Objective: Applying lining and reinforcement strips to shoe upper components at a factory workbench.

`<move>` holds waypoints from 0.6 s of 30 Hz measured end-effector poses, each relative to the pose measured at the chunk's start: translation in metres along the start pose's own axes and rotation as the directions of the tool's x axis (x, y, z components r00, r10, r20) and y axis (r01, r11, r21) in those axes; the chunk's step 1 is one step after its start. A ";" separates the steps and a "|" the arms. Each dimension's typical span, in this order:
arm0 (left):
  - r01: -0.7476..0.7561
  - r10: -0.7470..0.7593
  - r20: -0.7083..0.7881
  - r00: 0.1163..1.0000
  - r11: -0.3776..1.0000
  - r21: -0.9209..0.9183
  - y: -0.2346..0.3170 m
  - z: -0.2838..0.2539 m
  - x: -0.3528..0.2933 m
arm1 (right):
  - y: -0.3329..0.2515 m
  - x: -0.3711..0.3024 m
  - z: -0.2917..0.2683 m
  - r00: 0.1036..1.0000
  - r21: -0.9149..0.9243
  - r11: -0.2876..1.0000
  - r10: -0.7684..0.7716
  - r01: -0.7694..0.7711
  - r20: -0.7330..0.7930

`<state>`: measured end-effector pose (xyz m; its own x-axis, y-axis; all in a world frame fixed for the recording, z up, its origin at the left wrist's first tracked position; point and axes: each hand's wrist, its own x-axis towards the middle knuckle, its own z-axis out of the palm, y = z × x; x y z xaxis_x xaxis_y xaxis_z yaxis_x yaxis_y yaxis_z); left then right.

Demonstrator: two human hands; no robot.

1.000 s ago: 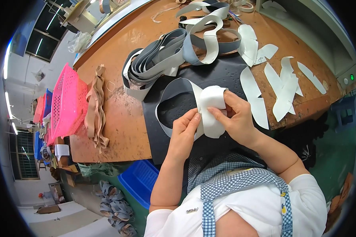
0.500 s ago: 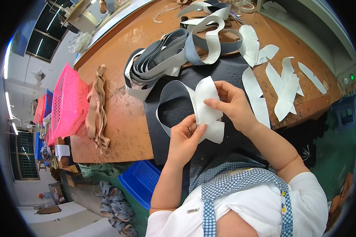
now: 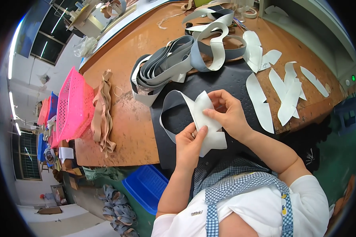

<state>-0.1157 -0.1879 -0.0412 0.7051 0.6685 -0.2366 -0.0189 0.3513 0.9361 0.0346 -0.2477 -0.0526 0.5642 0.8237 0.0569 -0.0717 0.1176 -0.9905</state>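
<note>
Over a black mat (image 3: 162,144) on the table, my two hands hold a looped grey strip (image 3: 167,103) with a white inner face. A white, curved end of it (image 3: 214,140) lies between them, bent over and overlapped. My left hand (image 3: 189,145) pinches the lower left edge of this white part, thumb on top. My right hand (image 3: 230,113) grips the upper right side with thumb and curled fingers; some fingertips are hidden behind it. Beyond my hands lies a bundle of similar grey strips (image 3: 162,59), looped together.
White pattern-like pieces (image 3: 259,100) lie to the right. Brown strips (image 3: 103,114) and a pink basket (image 3: 69,106) are at the left. A blue crate (image 3: 144,189) sits below the table edge. Tools and tape (image 3: 250,13) lie at the back, beside a grey housing (image 3: 316,43).
The white part, which stood up taller before, is now tilted and folded lower between my hands. My hands have drawn closer together. The whole view has shifted slightly.
</note>
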 end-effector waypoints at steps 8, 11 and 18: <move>-0.038 0.039 0.004 0.999 0.998 -0.048 -0.001 -0.006 -0.005 | -0.003 0.000 0.002 0.999 -0.158 0.987 -0.012 0.019 0.043; -0.049 0.051 0.027 0.998 0.995 -0.085 0.009 -0.010 -0.007 | 0.000 0.005 0.004 0.980 0.070 0.978 0.195 -0.197 0.032; 0.012 -0.006 0.089 0.996 0.998 -0.068 0.008 -0.003 -0.017 | -0.007 0.032 0.002 0.973 0.266 0.938 0.192 -0.220 0.130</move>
<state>-0.1304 -0.1946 -0.0307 0.7657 0.6052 -0.2178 -0.0589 0.4031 0.9133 0.0518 -0.2214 -0.0434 0.4280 0.8960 -0.1180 -0.4107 0.0765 -0.9086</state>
